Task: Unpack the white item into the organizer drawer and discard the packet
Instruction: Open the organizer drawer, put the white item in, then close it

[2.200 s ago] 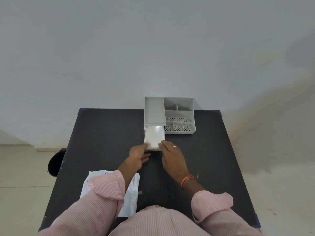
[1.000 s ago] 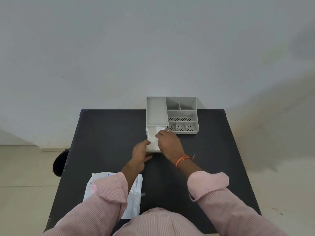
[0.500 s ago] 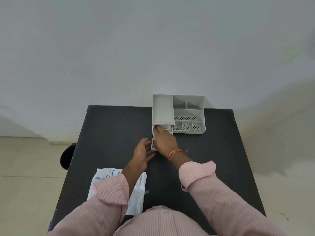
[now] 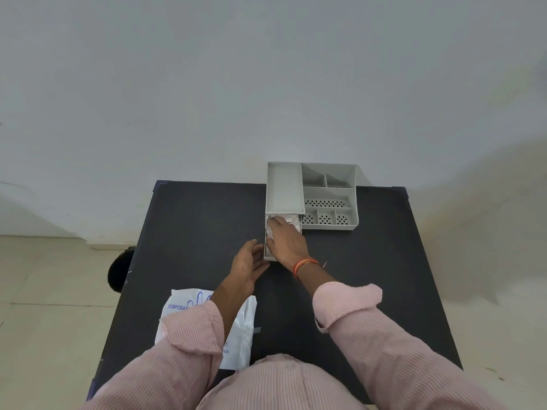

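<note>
A grey organizer (image 4: 328, 194) stands at the far edge of the black table (image 4: 192, 232). Its drawer (image 4: 267, 255) is pulled out toward me. The white item (image 4: 293, 220) lies inside the drawer, mostly covered by my right hand (image 4: 288, 241), which rests flat on it with fingers pointing into the drawer. My left hand (image 4: 247, 263) lies open against the drawer's left front corner. The white packet (image 4: 241, 329) with blue print lies on the table near me, partly under my left sleeve.
The organizer has several open compartments (image 4: 325, 217) on its right side, some with perforated floors. A dark round object (image 4: 118, 269) sits on the floor left of the table. A pale wall rises behind the table.
My right hand moved from the drawer's front forward into the drawer and onto the white item. My left hand stayed by the drawer's left corner and spread open. The camera shifted slightly.
</note>
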